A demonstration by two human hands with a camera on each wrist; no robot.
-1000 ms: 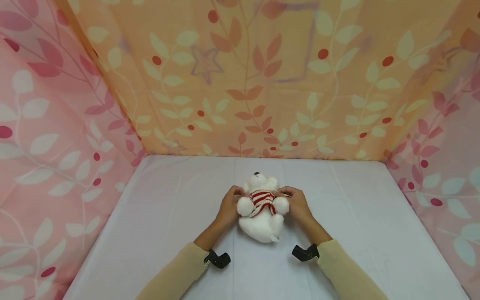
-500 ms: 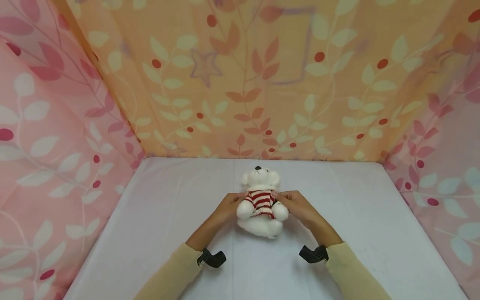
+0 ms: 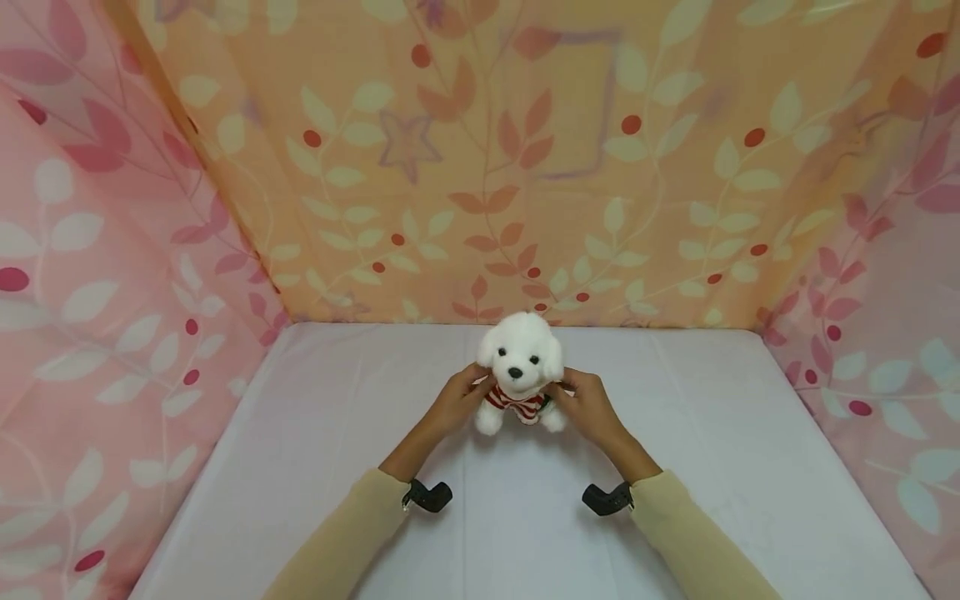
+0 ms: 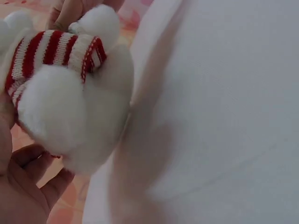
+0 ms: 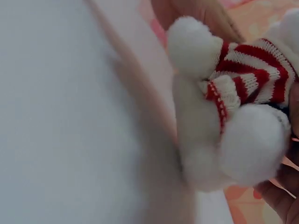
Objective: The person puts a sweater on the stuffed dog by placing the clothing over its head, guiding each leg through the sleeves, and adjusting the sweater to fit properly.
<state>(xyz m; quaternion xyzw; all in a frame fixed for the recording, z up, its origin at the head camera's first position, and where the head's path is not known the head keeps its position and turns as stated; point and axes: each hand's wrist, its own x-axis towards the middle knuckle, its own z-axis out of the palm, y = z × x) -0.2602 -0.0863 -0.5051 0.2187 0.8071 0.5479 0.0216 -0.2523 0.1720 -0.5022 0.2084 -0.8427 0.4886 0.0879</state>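
Observation:
A white plush dog (image 3: 521,350) in a red-and-white striped knit sweater (image 4: 44,53) faces the head camera, its dark eyes and nose showing. My left hand (image 3: 461,397) grips its body on the left side, just below the ear. On the opposite side my right hand (image 3: 588,402) holds it by the sweater, near the front leg. In the right wrist view, the fingers (image 5: 275,198) of the right hand curl behind a fluffy paw (image 5: 254,144). The dog's lower body sits close over the white tabletop, with its back hidden from the head view.
A white cloth covers the table (image 3: 360,375). An orange leaf-print curtain (image 3: 345,192) stands at the back, with pink leaf-print curtains at both sides. Each wrist wears a black strap-on device (image 3: 429,497).
The plush dog was tipped back with its nose pointing up; its head has now come forward and its face shows. Both hands have kept their hold at its sides.

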